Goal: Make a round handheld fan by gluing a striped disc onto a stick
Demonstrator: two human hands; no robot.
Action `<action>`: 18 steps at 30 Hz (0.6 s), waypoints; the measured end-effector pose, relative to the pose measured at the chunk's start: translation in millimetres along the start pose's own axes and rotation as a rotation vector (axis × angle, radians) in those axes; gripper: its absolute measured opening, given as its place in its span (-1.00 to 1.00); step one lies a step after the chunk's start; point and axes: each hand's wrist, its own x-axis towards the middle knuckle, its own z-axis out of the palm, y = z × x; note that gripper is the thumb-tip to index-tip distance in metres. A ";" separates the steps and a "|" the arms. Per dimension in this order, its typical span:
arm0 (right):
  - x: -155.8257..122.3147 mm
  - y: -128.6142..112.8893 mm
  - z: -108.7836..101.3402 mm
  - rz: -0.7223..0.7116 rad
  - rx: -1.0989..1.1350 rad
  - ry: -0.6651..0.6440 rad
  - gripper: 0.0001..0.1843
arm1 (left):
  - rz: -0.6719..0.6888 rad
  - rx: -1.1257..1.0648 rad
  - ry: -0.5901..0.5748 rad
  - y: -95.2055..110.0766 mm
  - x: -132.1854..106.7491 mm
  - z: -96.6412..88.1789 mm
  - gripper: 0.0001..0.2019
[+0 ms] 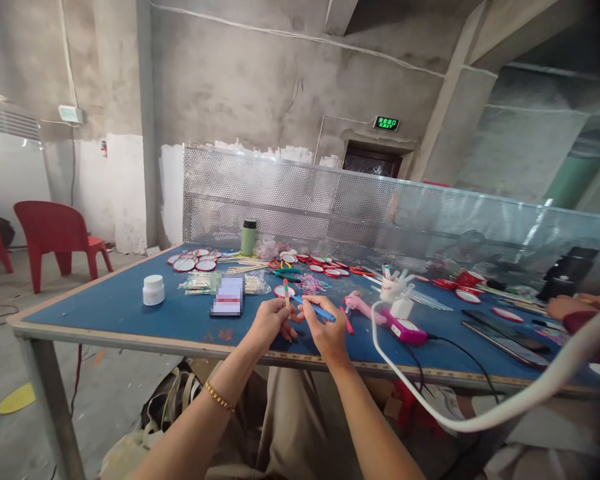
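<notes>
My left hand point(271, 319) is closed around a thin flat stick point(287, 289) with a red and green upper end, held upright just over the table's front part. In my right hand point(325, 330) a blue pen-like tool point(321, 309) is pinched, its tip pointing left at the stick. Whether tip and stick touch is too small to tell. Behind the stick lies a small round white piece with a red rim point(279, 291). A phone point(228, 295) with a lit screen stands left of my hands. Right of them is a red tool point(347, 323), partly hidden by my right hand.
On the blue table point(115, 327) are a white jar point(153, 291), a green bottle point(249, 238), bagged sticks point(197, 281) and several red-rimmed discs point(184, 265). A white curved arm point(430, 417) crosses at right, near a magenta device point(407, 330). A co-worker's hand point(563, 307) shows far right.
</notes>
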 end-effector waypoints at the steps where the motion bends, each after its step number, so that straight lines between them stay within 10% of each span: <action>1: -0.4 -0.7 0.4 -0.013 -0.005 -0.007 -0.83 | 0.006 0.006 -0.004 -0.3 -0.4 0.0 -0.59; 18: -3.0 -4.4 -0.2 -0.097 -0.076 -0.058 -0.84 | 0.068 0.072 -0.006 -2.7 -3.3 1.4 -0.62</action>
